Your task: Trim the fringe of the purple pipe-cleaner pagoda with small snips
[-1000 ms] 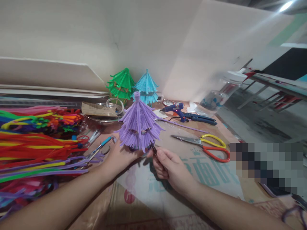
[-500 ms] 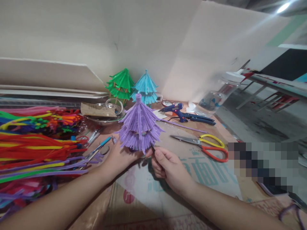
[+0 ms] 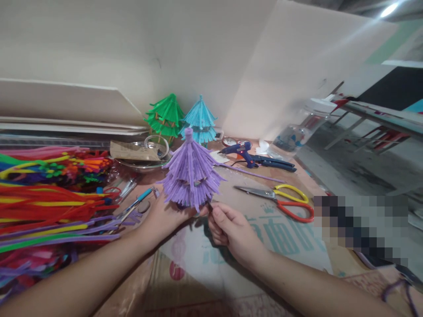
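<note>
A purple pipe-cleaner tree with tiered fringed layers stands upright in the middle of the table. My left hand is closed around its base from below and behind. My right hand is closed in a pinch on a small dark tool whose tip reaches the lower right fringe of the tree; I cannot make out what kind of tool it is.
A green tree and a blue tree stand at the wall. A heap of coloured pipe cleaners fills the left. A blue glue gun, red-and-yellow scissors, a glass dish and a plastic bottle lie around.
The purple tree and both hands shifted only slightly. My right hand's pinch moved a little up toward the tree's lower fringe.
</note>
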Action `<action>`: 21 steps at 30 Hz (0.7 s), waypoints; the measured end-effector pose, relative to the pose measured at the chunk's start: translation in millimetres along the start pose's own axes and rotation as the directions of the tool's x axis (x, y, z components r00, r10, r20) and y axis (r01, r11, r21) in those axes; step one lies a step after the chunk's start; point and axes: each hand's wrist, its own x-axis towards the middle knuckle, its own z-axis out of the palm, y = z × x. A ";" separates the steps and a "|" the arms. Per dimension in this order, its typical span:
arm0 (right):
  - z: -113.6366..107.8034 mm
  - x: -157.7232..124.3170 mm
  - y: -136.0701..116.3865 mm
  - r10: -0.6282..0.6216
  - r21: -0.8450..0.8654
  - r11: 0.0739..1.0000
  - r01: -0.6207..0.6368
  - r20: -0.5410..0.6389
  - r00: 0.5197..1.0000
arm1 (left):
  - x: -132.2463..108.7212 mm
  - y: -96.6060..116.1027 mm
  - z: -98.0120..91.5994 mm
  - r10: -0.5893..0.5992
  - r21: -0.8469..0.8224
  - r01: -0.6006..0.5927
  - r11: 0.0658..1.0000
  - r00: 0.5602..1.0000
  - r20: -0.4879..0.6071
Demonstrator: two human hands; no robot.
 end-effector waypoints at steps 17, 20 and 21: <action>-1.6 -0.6 0.2 0.009 0.010 1.000 -0.009 -0.009 1.000 | 1.0 1.6 -0.2 0.007 0.007 -0.007 1.000 1.000 0.026; -0.6 -0.1 0.3 0.011 0.002 1.000 -0.011 -0.013 1.000 | 0.6 1.7 -0.4 0.010 0.015 -0.010 1.000 0.999 0.040; -0.3 0.0 0.4 0.011 -0.001 1.000 -0.011 -0.014 1.000 | 0.5 1.9 -0.5 0.007 0.020 -0.008 1.000 0.999 0.039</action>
